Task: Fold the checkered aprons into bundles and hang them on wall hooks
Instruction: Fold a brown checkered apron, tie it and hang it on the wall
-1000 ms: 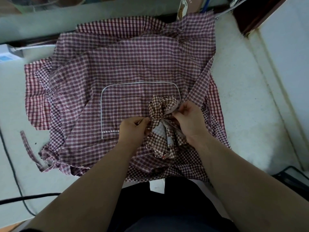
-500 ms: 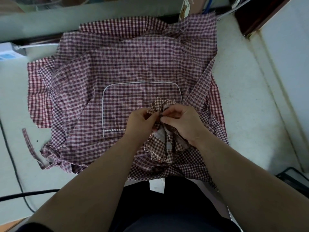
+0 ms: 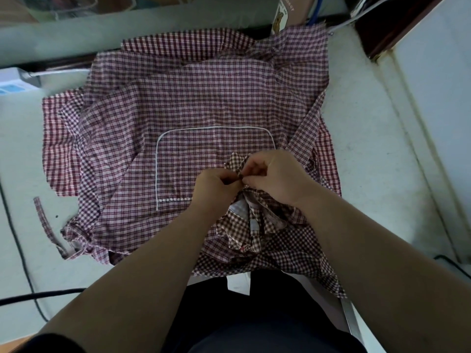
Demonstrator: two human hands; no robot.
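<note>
brown checkered bundle (image 3: pixel 248 220) pinched at top by left hand (image 3: pixel 216 189) and right hand (image 3: pixel 274 178), fingertips nearly touching; bundle rested on spread checkered aprons (image 3: pixel 204 103) covering white table (image 3: pixel 369 154); black cable (image 3: pixel 38 295) seen at left

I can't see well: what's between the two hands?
The gathered top of the brown checkered bundle, pinched by the left hand and right hand; head view.
</note>
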